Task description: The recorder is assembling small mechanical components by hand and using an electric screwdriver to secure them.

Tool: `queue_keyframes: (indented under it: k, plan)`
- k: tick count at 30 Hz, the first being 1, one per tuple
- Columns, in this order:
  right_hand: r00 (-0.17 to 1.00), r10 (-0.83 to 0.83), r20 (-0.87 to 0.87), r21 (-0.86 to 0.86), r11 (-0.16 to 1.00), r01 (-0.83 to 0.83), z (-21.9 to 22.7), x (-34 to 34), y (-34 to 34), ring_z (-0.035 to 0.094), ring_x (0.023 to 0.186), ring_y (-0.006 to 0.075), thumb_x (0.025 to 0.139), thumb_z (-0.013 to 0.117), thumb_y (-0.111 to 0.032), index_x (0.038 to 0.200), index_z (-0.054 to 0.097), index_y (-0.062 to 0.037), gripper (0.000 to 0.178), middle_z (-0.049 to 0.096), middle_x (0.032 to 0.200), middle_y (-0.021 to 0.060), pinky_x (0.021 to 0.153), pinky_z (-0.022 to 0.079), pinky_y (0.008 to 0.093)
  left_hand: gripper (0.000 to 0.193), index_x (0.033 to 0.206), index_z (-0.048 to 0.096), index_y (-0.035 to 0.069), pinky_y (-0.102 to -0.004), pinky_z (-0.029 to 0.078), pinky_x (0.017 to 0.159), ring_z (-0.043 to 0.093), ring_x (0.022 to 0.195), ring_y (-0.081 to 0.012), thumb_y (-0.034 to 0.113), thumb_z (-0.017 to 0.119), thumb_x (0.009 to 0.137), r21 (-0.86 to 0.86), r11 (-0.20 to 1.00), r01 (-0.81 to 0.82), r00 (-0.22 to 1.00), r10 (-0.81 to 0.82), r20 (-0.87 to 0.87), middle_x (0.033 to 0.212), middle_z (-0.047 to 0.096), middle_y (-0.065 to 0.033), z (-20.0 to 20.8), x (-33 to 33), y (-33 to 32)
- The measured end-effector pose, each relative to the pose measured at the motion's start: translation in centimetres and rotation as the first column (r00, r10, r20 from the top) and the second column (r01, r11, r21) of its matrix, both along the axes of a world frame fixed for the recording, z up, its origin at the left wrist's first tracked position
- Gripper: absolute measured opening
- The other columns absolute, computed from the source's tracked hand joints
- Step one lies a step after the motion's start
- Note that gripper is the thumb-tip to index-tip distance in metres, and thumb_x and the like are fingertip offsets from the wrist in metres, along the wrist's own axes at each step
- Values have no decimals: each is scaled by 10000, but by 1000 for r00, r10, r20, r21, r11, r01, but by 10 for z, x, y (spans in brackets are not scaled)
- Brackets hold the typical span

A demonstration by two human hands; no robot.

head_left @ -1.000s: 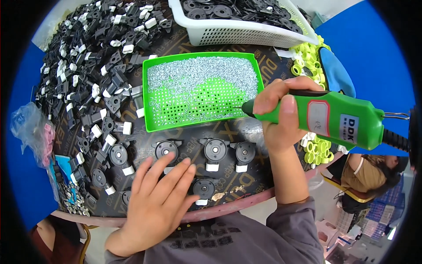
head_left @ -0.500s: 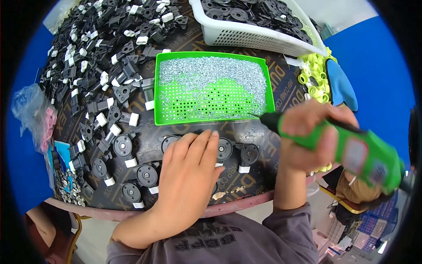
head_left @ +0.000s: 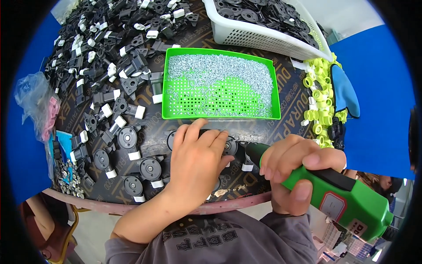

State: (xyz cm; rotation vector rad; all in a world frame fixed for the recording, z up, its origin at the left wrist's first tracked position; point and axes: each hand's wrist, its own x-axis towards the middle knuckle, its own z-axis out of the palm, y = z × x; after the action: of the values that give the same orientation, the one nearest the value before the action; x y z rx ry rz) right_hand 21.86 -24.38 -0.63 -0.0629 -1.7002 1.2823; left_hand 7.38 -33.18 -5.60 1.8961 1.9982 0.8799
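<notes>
My right hand (head_left: 299, 171) is wrapped around a green electric screwdriver (head_left: 356, 202) with a black nose. Its front end sits over the rightmost of a row of black round parts, each with a white end piece; the tip itself is hard to make out. Flat across the middle of this row lies my left hand (head_left: 195, 163), its fingers stretched out and covering several parts. A black wheel-like part (head_left: 230, 146) shows beside its thumb. To the left sit more assembled round parts (head_left: 150, 168). Just beyond my hands is a green perforated tray (head_left: 165, 92) of small silver screws (head_left: 220, 66).
Black brackets with white ends (head_left: 129, 86) are heaped at the left. A white basket (head_left: 263, 42) of black discs stands at the back. Yellow-green rings (head_left: 324, 103) and a blue pad (head_left: 345, 92) lie right. Small metal pieces (head_left: 70, 182) and a plastic bag (head_left: 33, 101) lie left.
The screwdriver has moved from the tray's lower right edge toward me, down to the rightmost round part. My left hand stays on the row. The whole view has shifted slightly.
</notes>
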Motion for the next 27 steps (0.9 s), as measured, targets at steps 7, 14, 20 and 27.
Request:
queue_keyframes:
  k: [7,14,20,27]
  plan:
    - [1000,26,-9,-55,998,-26,-7,-8,5,521,577,187,824,667,-44,1067,508,29,300,560,684,91,537,449,307,441,1094,669,18,-434,370,968,525,1139,-308,182,780,700,14,1000,-27,999,27,22,1021,672,-81,-3,1,2]
    - [971,-116,209,-125,982,144,4,-23,-7,480,552,173,929,653,-248,1009,402,-84,310,495,644,68,506,459,334,428,1080,668,20,-414,369,942,531,1111,-285,182,773,698,-8,999,-39,999,39,-10,1000,673,-73,2,0,3]
    - [927,-325,184,-57,938,341,-7,-27,-7,474,532,141,940,612,-282,1059,380,-82,329,484,654,42,473,453,280,415,1043,673,40,-387,376,843,535,961,-242,214,777,680,-18,999,-28,999,28,44,927,663,-41,-2,0,4]
    - [925,-365,-103,-77,930,358,-2,-15,33,491,529,168,950,612,-223,1149,407,-92,314,492,653,61,469,448,305,467,1059,671,30,-375,376,829,536,967,-230,225,802,655,0,999,-52,998,52,25,956,673,-36,-1,4,3]
